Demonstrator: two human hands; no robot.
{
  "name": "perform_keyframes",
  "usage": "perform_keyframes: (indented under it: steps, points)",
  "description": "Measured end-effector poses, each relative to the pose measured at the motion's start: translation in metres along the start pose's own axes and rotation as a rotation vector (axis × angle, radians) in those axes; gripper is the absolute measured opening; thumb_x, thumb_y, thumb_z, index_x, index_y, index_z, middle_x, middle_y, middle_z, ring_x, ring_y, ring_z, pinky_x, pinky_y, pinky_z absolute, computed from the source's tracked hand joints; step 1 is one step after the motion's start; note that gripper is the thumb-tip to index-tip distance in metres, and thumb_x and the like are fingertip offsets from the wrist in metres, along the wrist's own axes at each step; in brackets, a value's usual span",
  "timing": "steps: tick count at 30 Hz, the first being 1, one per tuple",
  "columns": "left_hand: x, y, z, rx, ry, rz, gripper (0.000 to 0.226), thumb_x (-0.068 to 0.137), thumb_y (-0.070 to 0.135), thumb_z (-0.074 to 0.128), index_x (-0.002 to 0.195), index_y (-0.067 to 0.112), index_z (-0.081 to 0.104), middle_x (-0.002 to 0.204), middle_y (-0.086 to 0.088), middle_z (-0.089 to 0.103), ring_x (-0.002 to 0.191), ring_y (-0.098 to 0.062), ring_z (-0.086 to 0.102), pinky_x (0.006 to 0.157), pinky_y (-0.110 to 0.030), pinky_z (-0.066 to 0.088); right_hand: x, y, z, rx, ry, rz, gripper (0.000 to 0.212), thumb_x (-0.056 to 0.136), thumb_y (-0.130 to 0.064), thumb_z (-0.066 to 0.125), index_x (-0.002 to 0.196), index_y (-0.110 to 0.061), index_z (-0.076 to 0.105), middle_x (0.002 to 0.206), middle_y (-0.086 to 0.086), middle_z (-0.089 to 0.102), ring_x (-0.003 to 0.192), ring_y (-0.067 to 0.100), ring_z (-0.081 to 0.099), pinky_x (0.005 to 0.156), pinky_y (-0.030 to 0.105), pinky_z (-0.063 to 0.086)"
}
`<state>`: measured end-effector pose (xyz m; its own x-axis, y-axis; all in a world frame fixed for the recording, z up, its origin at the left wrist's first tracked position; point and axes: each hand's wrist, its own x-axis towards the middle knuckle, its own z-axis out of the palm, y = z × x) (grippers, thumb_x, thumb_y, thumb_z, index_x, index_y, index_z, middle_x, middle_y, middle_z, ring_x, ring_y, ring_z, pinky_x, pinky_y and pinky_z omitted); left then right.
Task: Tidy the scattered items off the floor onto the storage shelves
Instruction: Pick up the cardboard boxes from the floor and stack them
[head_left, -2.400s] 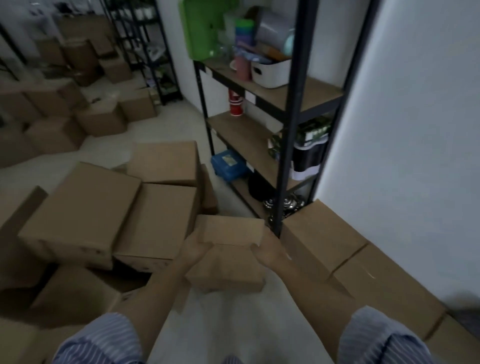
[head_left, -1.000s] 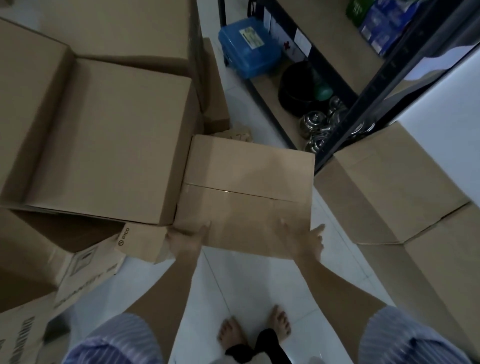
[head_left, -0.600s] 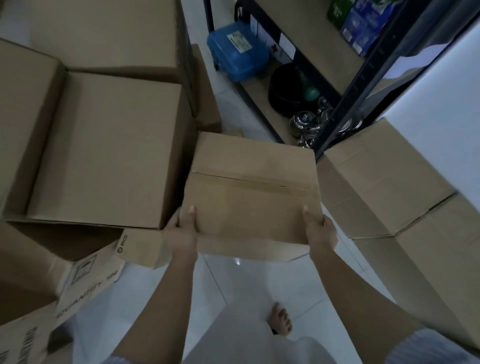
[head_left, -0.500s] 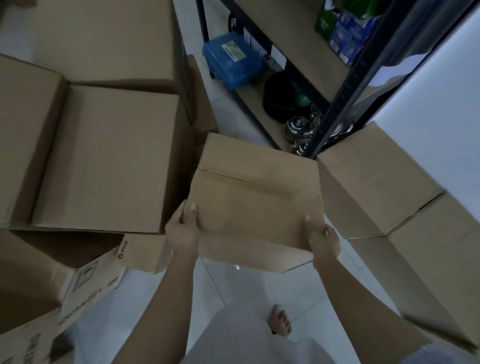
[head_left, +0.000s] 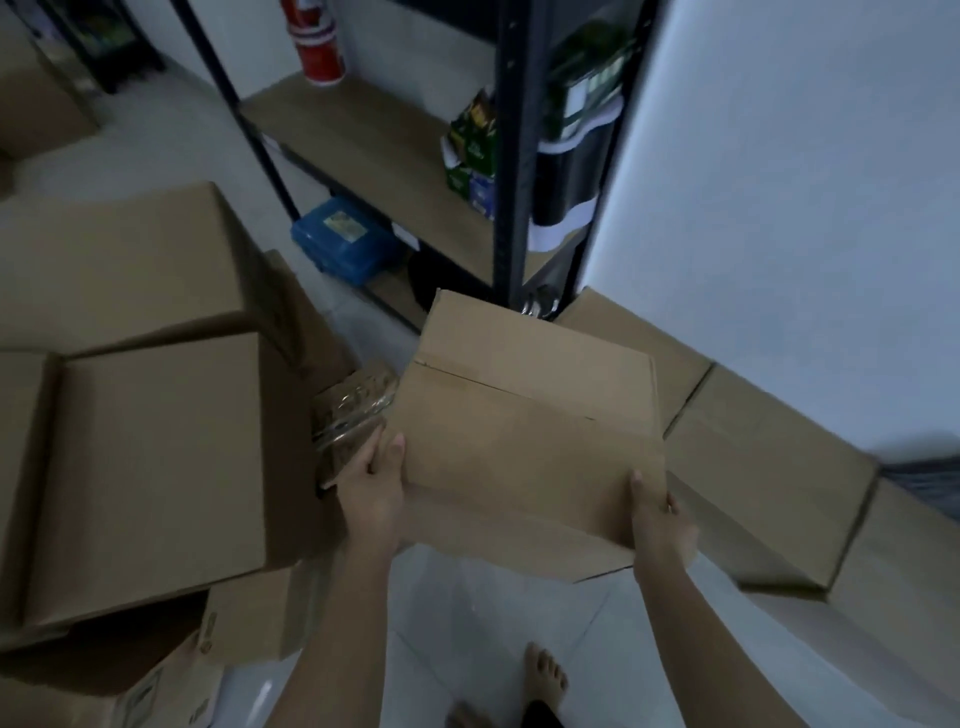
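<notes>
Head view shows both forearms reaching forward, the left hand (head_left: 371, 488) clasping the near-left edge of a closed cardboard box (head_left: 530, 415) and the right hand (head_left: 662, 525) clasping its near-right corner, thumbs on top, so the box hangs clear of the floor (head_left: 467, 623) before the person. Beyond it the storage shelves (head_left: 363, 135) have bare board, while many boxes (head_left: 150, 467) lie around, so the tidying looks barely begun.
</notes>
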<state>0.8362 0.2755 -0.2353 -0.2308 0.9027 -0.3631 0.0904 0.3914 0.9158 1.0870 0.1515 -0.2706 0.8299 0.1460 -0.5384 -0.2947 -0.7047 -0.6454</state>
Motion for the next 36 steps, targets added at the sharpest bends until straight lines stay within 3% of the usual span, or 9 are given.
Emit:
perform_keyframes:
  steps: [4, 9, 14, 16, 19, 23, 31, 36]
  points:
    - [-0.028, 0.029, 0.036, -0.015, -0.099, 0.049, 0.036, 0.094, 0.017, 0.064, 0.128, 0.009, 0.062, 0.117, 0.004, 0.064, 0.108, -0.013, 0.06, 0.1, -0.032, 0.047, 0.009, -0.011, -0.05, 0.088, 0.078, 0.003, 0.07, 0.086, -0.058, 0.062, 0.139, -0.013, 0.052, 0.138, 0.014, 0.056, 0.124, 0.037, 0.053, 0.102, 0.048, 0.044]
    - [-0.053, 0.051, 0.074, 0.002, -0.198, -0.011, 0.048, 0.09, 0.036, 0.067, 0.133, 0.016, 0.06, 0.128, -0.002, 0.064, 0.114, -0.019, 0.061, 0.102, -0.043, 0.048, 0.023, -0.024, -0.099, 0.136, 0.135, 0.031, 0.064, 0.091, -0.051, 0.06, 0.144, -0.016, 0.048, 0.14, 0.016, 0.053, 0.125, 0.041, 0.051, 0.099, 0.049, 0.045]
    - [-0.058, 0.081, 0.122, 0.007, -0.328, 0.049, 0.042, 0.092, 0.029, 0.066, 0.132, 0.017, 0.059, 0.12, -0.001, 0.067, 0.104, -0.016, 0.063, 0.097, -0.039, 0.051, 0.055, -0.04, -0.116, 0.167, 0.156, 0.025, 0.063, 0.092, -0.051, 0.057, 0.145, -0.017, 0.046, 0.141, 0.018, 0.052, 0.124, 0.041, 0.051, 0.1, 0.052, 0.046]
    - [-0.048, 0.091, 0.144, 0.06, -0.379, 0.054, 0.05, 0.089, 0.026, 0.07, 0.136, 0.021, 0.055, 0.122, 0.002, 0.064, 0.104, -0.015, 0.061, 0.095, -0.035, 0.05, 0.07, -0.048, -0.116, 0.199, 0.17, 0.038, 0.059, 0.095, -0.046, 0.054, 0.145, -0.016, 0.045, 0.141, 0.018, 0.051, 0.125, 0.041, 0.05, 0.101, 0.051, 0.044]
    - [-0.024, 0.1, 0.18, 0.084, -0.495, 0.003, 0.074, 0.072, 0.018, 0.086, 0.137, 0.029, 0.052, 0.126, 0.001, 0.063, 0.11, -0.018, 0.062, 0.098, -0.042, 0.051, 0.096, -0.057, -0.111, 0.196, 0.183, 0.07, 0.05, 0.1, -0.038, 0.044, 0.147, -0.018, 0.043, 0.142, 0.016, 0.051, 0.125, 0.041, 0.05, 0.103, 0.053, 0.043]
    - [-0.003, 0.108, 0.221, 0.097, -0.618, -0.01, 0.087, 0.067, 0.004, 0.087, 0.142, 0.023, 0.047, 0.127, 0.0, 0.061, 0.114, -0.017, 0.06, 0.101, -0.042, 0.049, 0.131, -0.06, -0.106, 0.154, 0.196, 0.099, 0.047, 0.103, -0.032, 0.037, 0.147, -0.017, 0.041, 0.142, 0.016, 0.051, 0.124, 0.041, 0.05, 0.103, 0.053, 0.042]
    - [0.049, 0.099, 0.276, 0.125, -0.625, -0.033, 0.081, 0.071, 0.006, 0.086, 0.138, 0.03, 0.048, 0.128, 0.002, 0.058, 0.118, -0.019, 0.057, 0.102, -0.046, 0.048, 0.181, -0.082, -0.083, 0.195, 0.227, 0.04, 0.046, 0.104, -0.029, 0.041, 0.144, -0.009, 0.045, 0.145, 0.016, 0.048, 0.132, 0.039, 0.044, 0.109, 0.048, 0.037]
    - [0.092, 0.088, 0.304, 0.197, -0.616, -0.045, 0.084, 0.074, 0.006, 0.083, 0.146, 0.024, 0.042, 0.134, -0.002, 0.055, 0.12, -0.023, 0.055, 0.102, -0.047, 0.048, 0.201, -0.09, -0.063, 0.24, 0.179, 0.018, 0.049, 0.098, -0.031, 0.055, 0.143, -0.016, 0.047, 0.14, 0.015, 0.053, 0.125, 0.036, 0.051, 0.101, 0.05, 0.045]
